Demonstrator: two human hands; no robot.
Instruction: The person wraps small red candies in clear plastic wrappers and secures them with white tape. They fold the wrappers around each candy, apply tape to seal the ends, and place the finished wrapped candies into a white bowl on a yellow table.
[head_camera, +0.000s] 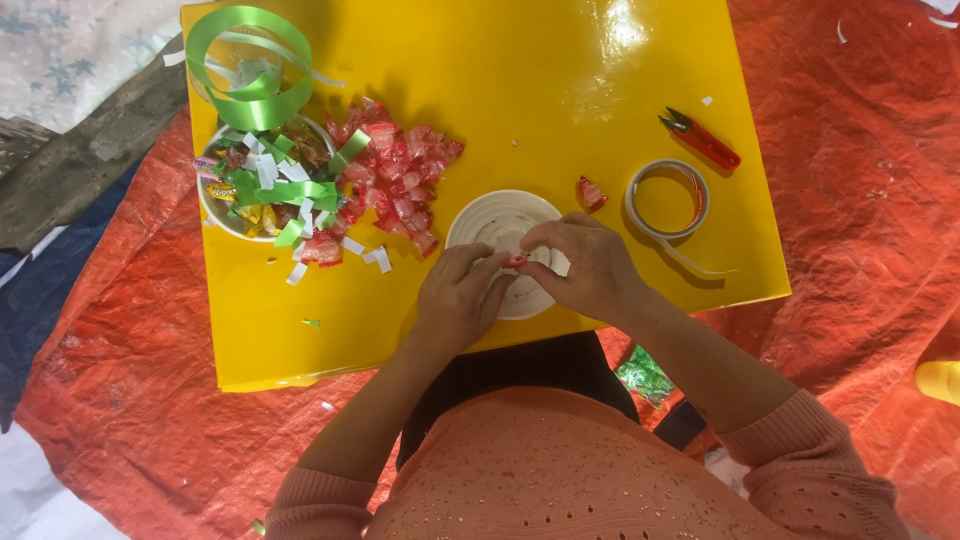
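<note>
1. Where the glossy yellow desk (520, 80) meets its far left corner, a loose coil of shiny green ribbon (250, 65) lies, just above a round white bowl (212, 212) holding wrapped sweets, green ribbon snippets and small white paper strips.
2. Beside the bowl, a heap of crinkly red-wrapped candies (395, 175) spreads over the desk.
3. Near the front edge, the left hand (458, 298) and right hand (590, 262) meet over a round, ridged white lid-like disc (490, 222); their fingers are pressed together, pinching a small red candy (514, 261) between them, though how it is held is hard to make out.
4. One single red candy (590, 192) lies apart, just right of the disc.
5. Further right sits a ring of clear tape (667, 198) with a loose tail, and beyond it red-handled thread snips (702, 139).
6. Underneath, a woven orange tarpaulin (860, 150) covers the floor.
</note>
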